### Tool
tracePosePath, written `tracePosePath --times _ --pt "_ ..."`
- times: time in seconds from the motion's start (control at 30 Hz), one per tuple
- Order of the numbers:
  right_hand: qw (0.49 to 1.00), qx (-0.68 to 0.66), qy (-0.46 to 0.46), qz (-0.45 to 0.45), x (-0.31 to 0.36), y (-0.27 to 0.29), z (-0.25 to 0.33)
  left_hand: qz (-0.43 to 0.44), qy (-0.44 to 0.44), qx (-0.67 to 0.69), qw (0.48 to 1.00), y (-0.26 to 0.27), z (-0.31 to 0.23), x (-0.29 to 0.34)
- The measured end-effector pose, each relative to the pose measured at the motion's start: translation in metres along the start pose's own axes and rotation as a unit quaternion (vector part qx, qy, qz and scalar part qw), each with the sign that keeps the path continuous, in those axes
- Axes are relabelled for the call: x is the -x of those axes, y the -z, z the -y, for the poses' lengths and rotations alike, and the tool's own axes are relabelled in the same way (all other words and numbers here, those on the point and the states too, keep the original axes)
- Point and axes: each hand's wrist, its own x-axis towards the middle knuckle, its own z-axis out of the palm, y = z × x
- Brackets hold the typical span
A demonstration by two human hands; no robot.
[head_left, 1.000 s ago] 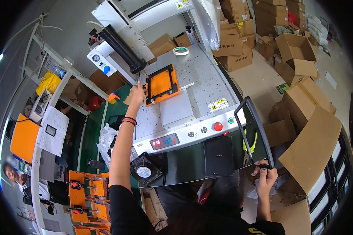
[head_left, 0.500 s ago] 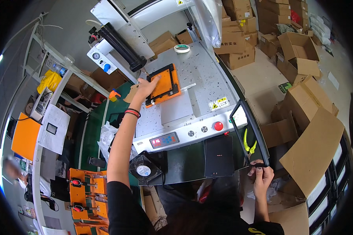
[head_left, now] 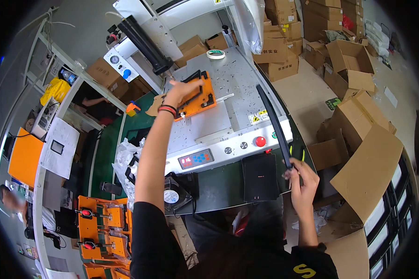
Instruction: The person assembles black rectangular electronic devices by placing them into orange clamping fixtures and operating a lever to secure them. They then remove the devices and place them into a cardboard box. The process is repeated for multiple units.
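Note:
Over the far part of the machine bed, my left hand (head_left: 184,91) has its fingers closed around a thin black frame (head_left: 191,80), which tilts up from an orange fixture block (head_left: 205,103). The hand covers part of the frame. In my right hand (head_left: 304,182) is a second black rectangular frame (head_left: 273,115), pinched at its near end and seen almost edge-on above the machine's front right corner. The black dispensing cylinder (head_left: 145,45) slants down, its nozzle just beyond my left hand.
A control panel (head_left: 195,159) and red button (head_left: 260,141) line the machine's front. Nearer lie a black fan (head_left: 172,195) and black flat sheets (head_left: 260,179). A tape roll (head_left: 216,54) rests at the back; cardboard boxes (head_left: 358,135) crowd the right. Another person stands far left.
My right hand has moved up and left, turning its frame edge-on over the machine's corner. My left hand has shifted across the fixture, and the frame there now tilts up.

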Motion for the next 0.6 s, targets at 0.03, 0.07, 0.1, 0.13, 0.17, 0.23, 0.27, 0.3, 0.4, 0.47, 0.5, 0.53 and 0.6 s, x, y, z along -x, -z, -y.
tracePosePath --times 0.03,0.07,0.1,0.13,0.17,0.23,0.27,0.3,0.4,0.47,0.5,0.53,0.6 --pt "1.000 -0.002 0.011 -0.003 -0.006 -0.004 0.008 0.028 -0.020 0.054 0.998 0.020 -0.006 0.029" --pt "0.999 -0.023 0.036 -0.001 -0.011 -0.009 0.014 0.032 -0.023 -0.007 0.999 0.039 0.009 0.014" --pt "0.998 -0.036 0.049 0.012 -0.016 -0.016 0.022 0.037 -0.020 -0.068 0.997 0.060 0.029 0.004" --pt "0.998 -0.026 0.058 0.012 -0.024 -0.019 0.028 0.055 -0.054 -0.095 0.993 0.069 0.026 0.019" --pt "0.998 -0.014 0.068 0.014 -0.032 -0.025 0.033 0.073 -0.086 -0.119 0.986 0.076 0.028 0.037" --pt "0.995 0.053 0.087 -0.008 -0.054 -0.045 0.030 0.121 -0.160 -0.137 0.970 0.093 0.034 0.096" --pt "0.995 0.046 0.088 0.008 -0.066 -0.059 0.032 0.008 -0.214 -0.112 0.970 0.088 0.061 0.116" --pt "0.992 0.053 0.111 0.034 -0.080 -0.087 0.033 -0.118 -0.245 -0.097 0.957 0.095 0.100 0.149" --pt "0.945 0.171 0.280 0.015 -0.129 -0.160 0.001 -0.227 -0.242 0.133 0.934 0.085 0.130 0.276" --pt "0.922 0.242 0.279 0.111 -0.146 -0.196 -0.013 -0.292 -0.232 0.128 0.919 0.066 0.157 0.323" --pt "0.905 0.277 0.279 0.163 -0.146 -0.210 -0.016 -0.299 -0.228 0.212 0.902 0.052 0.176 0.336" --pt "0.896 0.283 0.290 0.181 -0.142 -0.218 -0.014 -0.297 -0.235 0.224 0.898 0.041 0.198 0.346" --pt "0.879 0.295 0.309 0.213 -0.131 -0.229 -0.008 -0.265 -0.210 0.217 0.916 0.029 0.225 0.370"
